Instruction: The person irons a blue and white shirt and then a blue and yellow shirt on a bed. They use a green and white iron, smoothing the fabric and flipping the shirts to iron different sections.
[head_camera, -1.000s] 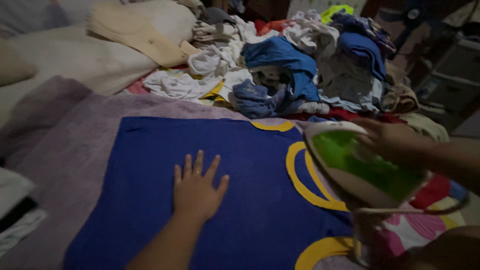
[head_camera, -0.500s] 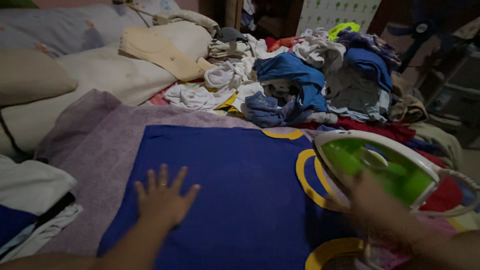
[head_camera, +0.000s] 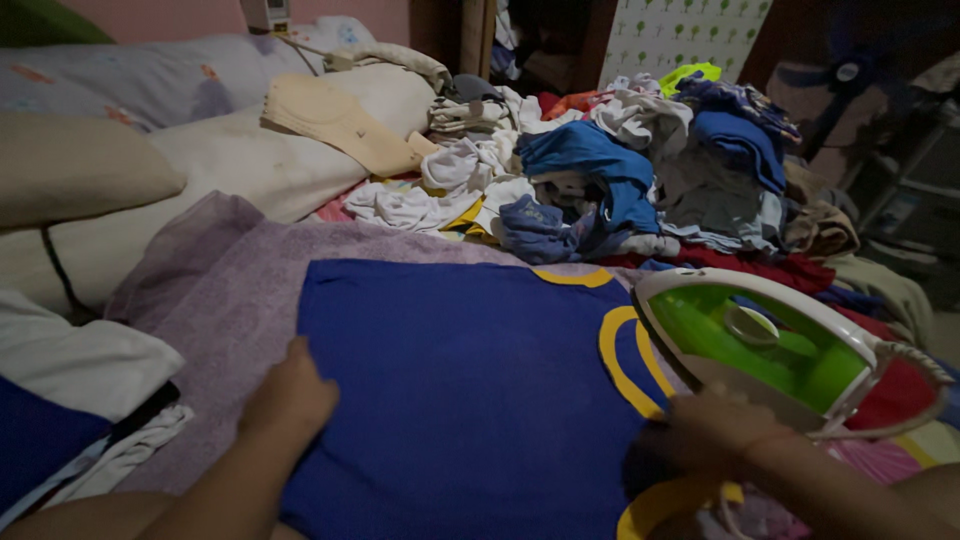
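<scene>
Hands first: the left hand (head_camera: 292, 393) lies on the left edge of the blue shirt (head_camera: 460, 390), its fingers curled under at the hem so that whether they pinch the cloth or only press it cannot be told; the right hand (head_camera: 715, 432) sits low at the near side of the green and white iron (head_camera: 775, 345), blurred, and its grip on anything cannot be made out either. That shirt, blue with yellow trim (head_camera: 620, 365) round the armholes and neck, is spread flat on a purple towel (head_camera: 225, 290) that covers the bed, with a big heap of unsorted laundry (head_camera: 640, 170) behind it and pale pillows (head_camera: 230, 150) to the left. Folded pieces (head_camera: 80, 400) lie at the near left. The iron stands tilted up on its heel just beside the shirt's right armhole, soleplate off the cloth. To smooth such a shirt well, I judge the left hand should keep the fabric taut and flat at the hem, stay well clear of the hot plate, and let no fold gather under the yellow binding.
</scene>
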